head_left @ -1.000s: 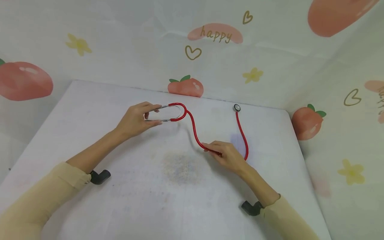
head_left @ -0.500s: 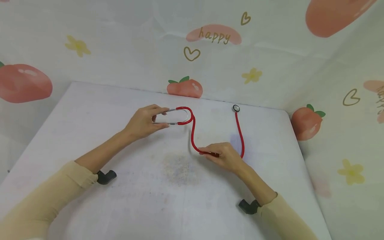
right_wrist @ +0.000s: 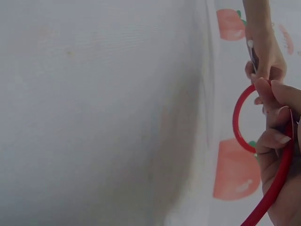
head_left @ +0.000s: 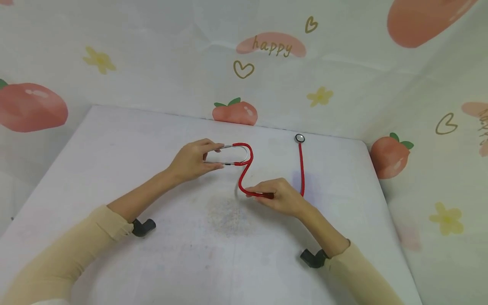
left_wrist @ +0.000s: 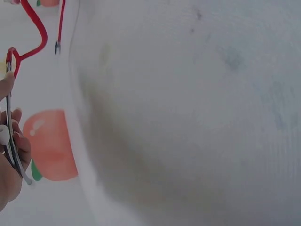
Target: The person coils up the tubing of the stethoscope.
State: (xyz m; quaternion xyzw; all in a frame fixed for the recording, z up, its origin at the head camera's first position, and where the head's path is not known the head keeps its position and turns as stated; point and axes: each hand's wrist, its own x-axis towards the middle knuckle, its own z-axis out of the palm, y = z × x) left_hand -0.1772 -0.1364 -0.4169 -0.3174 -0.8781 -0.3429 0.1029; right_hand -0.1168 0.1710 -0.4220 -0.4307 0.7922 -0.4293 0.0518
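A stethoscope with red tubing (head_left: 242, 180) and silver metal ear tubes stretches between my hands in the head view. My left hand (head_left: 194, 159) grips the ear tubes, thumb along the near one and fingers at the far one. A white eartip (left_wrist: 4, 135) shows by the palm in the left wrist view. My right hand (head_left: 284, 197) pinches the red tubing midway along its length; in the right wrist view the fingers (right_wrist: 275, 139) curl round it. From under that hand the tubing runs back to the round chest piece (head_left: 300, 138) near the table's far edge.
The white table (head_left: 160, 254) has a stained patch near its middle. Behind and to the right hangs a pale printed cloth (head_left: 171, 63) with fruit, flowers and hearts. A black angled piece (head_left: 144, 228) sits at the left cuff and another (head_left: 314, 258) at the right cuff.
My left hand has moved right and nearer with the ear tubes. My right hand has shifted slightly left. The tubing between them bends more sharply, and the chest piece has barely moved.
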